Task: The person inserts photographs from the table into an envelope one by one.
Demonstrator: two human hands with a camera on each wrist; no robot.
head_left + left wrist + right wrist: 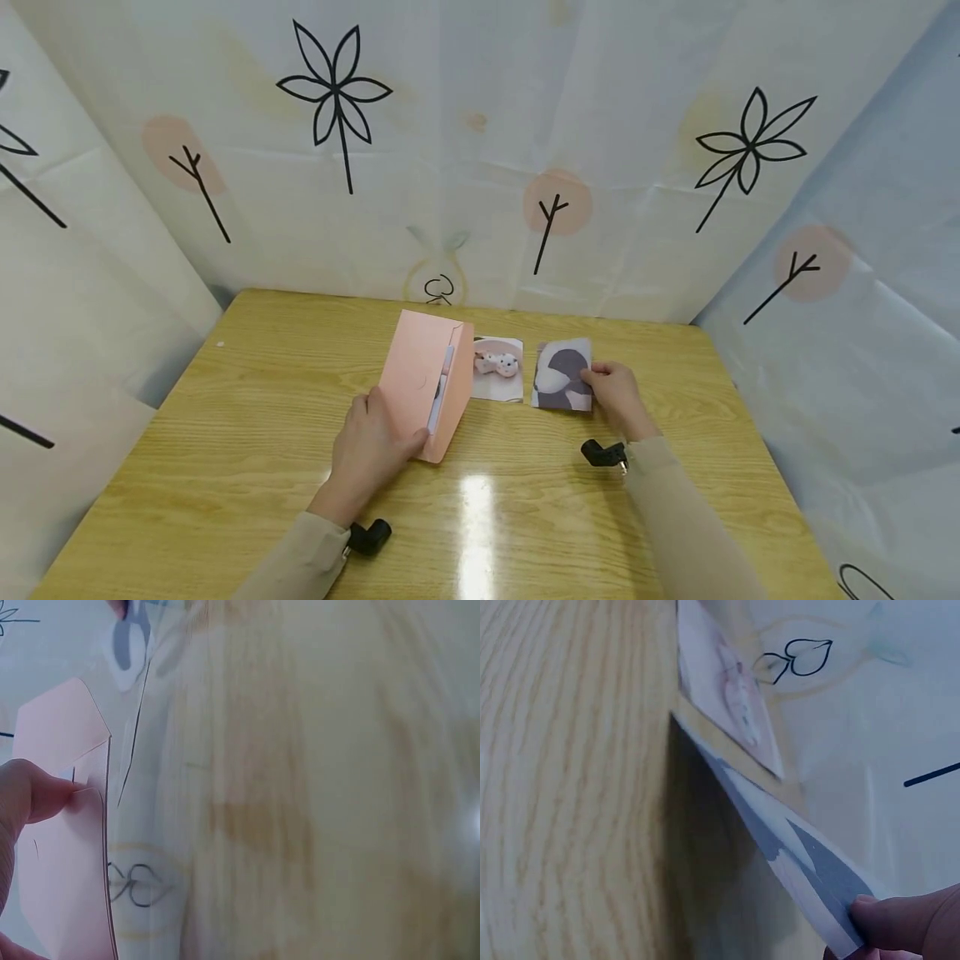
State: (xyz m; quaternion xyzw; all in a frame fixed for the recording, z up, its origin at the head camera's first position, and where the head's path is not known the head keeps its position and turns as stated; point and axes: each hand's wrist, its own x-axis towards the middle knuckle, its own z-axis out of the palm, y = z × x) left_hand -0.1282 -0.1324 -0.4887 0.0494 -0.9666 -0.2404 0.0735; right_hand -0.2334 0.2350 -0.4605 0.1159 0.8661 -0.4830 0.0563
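A pink envelope point(416, 358) with its flap open is gripped by the left hand point(367, 450), thumb on its near edge; white paper shows inside the opening. In the left wrist view the thumb presses on the envelope point(64, 855). The right hand point(618, 396) pinches the right edge of a grey and white patterned card point(562, 375). In the right wrist view this card point(780, 840) is tilted, its near side raised off the table. Between envelope and patterned card lies a photo card point(498, 371) with a spotted bow-like shape, its left edge hidden behind the envelope.
The wooden table point(225, 433) ends at the back against a pale curtain point(442, 167) printed with flowers and trees. Curtains also hang at the left and right. A black wrist camera sits at each sleeve point(300, 558).
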